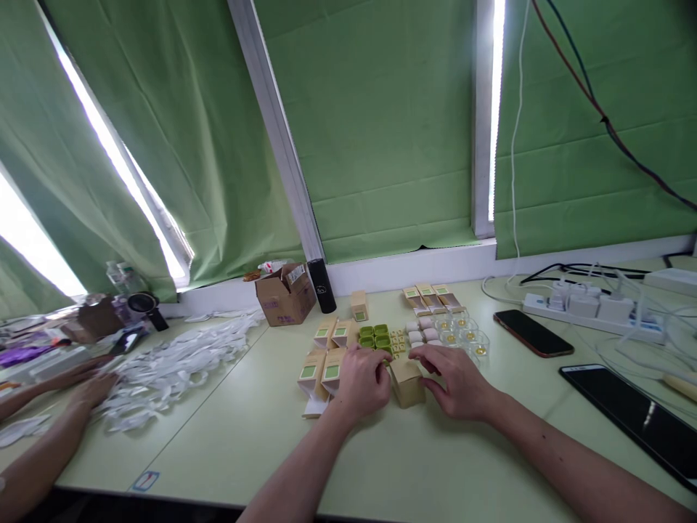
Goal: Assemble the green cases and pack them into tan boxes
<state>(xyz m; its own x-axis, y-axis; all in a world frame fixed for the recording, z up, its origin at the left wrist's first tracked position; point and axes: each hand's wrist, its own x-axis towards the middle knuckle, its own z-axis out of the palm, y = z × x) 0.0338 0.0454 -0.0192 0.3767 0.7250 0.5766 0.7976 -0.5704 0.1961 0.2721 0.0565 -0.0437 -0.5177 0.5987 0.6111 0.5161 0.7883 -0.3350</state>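
Note:
A small kraft paper box [409, 386] stands on the table in front of me, between my two hands. My left hand [364, 379] is closed at its upper left edge, the fingers curled and partly hidden. From the other side, my right hand [456, 379] grips the box with thumb and fingers at its top and right side. Just beyond lie green square cups [375, 335], tiny gold-coloured pieces [399, 341], pale pink and white candle-like pieces [423, 332] and clear glass cups [467, 334]. More kraft boxes with green labels [309, 372] lie left of my left hand.
Several labelled boxes [433, 298] and one upright box [359, 305] stand farther back. A brown carton [286, 294] and black cylinder [321, 285] are near the wall. Phone [532, 333], tablet [637, 418] and power strip [593, 312] lie right. Another person's hands touch white strips [174, 370] left.

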